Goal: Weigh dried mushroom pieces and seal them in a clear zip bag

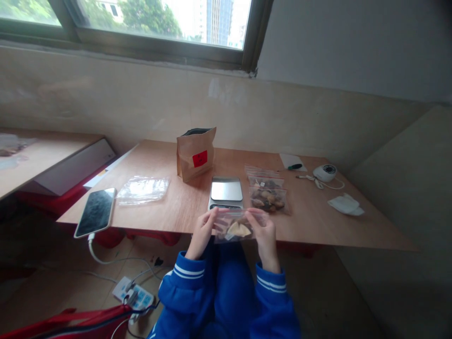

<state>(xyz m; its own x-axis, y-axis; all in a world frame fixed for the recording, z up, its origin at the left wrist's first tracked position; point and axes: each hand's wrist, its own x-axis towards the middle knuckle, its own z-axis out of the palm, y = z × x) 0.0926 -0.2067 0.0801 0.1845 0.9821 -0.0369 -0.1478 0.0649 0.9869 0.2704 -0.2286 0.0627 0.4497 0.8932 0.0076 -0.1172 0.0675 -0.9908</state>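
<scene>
Both my hands hold a small clear zip bag [236,228] with pale dried pieces inside, just in front of the table's near edge. My left hand [204,231] pinches its top left corner; my right hand [264,234] pinches the top right. Just beyond the bag sits a small digital scale [226,191] with a bare steel plate. To the scale's right lie filled clear bags [267,197] of dark dried pieces. A brown paper pouch [196,153] with a red label stands open behind the scale.
Wooden table [310,221]. Stack of empty clear bags [143,189] and a phone [96,212] on a cable at left. White paper with a pen [294,165], a white round device [325,172] and a tissue [345,205] at right. Power strip [136,295] on the floor.
</scene>
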